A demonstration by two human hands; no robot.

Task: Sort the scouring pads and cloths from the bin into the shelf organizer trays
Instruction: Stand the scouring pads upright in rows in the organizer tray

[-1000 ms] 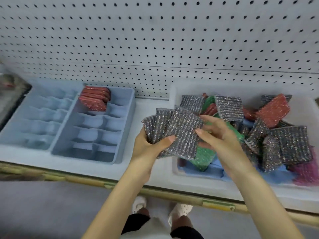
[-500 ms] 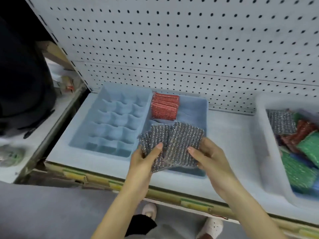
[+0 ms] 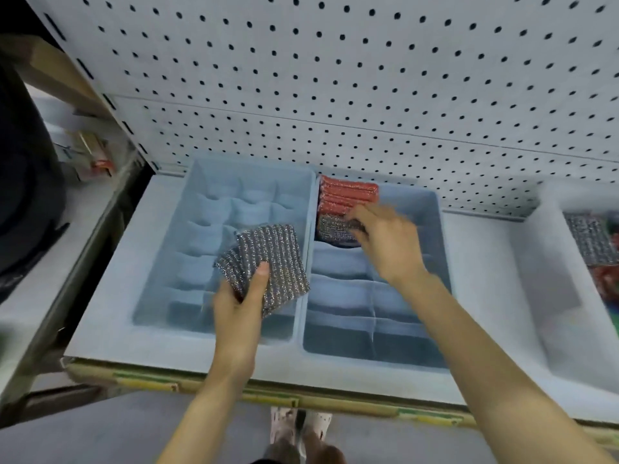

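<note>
Two blue organizer trays sit side by side on the shelf, the left tray (image 3: 160, 262) and the right tray (image 3: 435, 236). Red scouring pads (image 3: 348, 194) stand packed in the right tray's back-left compartment. My left hand (image 3: 239, 296) grips a fan of silver scouring pads (image 3: 271, 259) over the left tray's right side. My right hand (image 3: 385, 239) pinches one silver pad (image 3: 331, 227) and holds it in the compartment just in front of the red pads. The white bin (image 3: 542, 262) stands at the right edge with silver, red and green pads (image 3: 589, 242) partly cut off.
A white pegboard wall (image 3: 335, 95) rises behind the shelf. The shelf's front edge (image 3: 268, 393) carries yellow-green label strips. To the left a neighbouring shelf (image 3: 83, 155) holds small packaged items, and a dark shape (image 3: 26, 195) fills the far left.
My right hand took one silver pad from the fan and carried it back into the right tray beside the red pads. My left hand keeps the remaining pads. The view shifted left, away from the bin.
</note>
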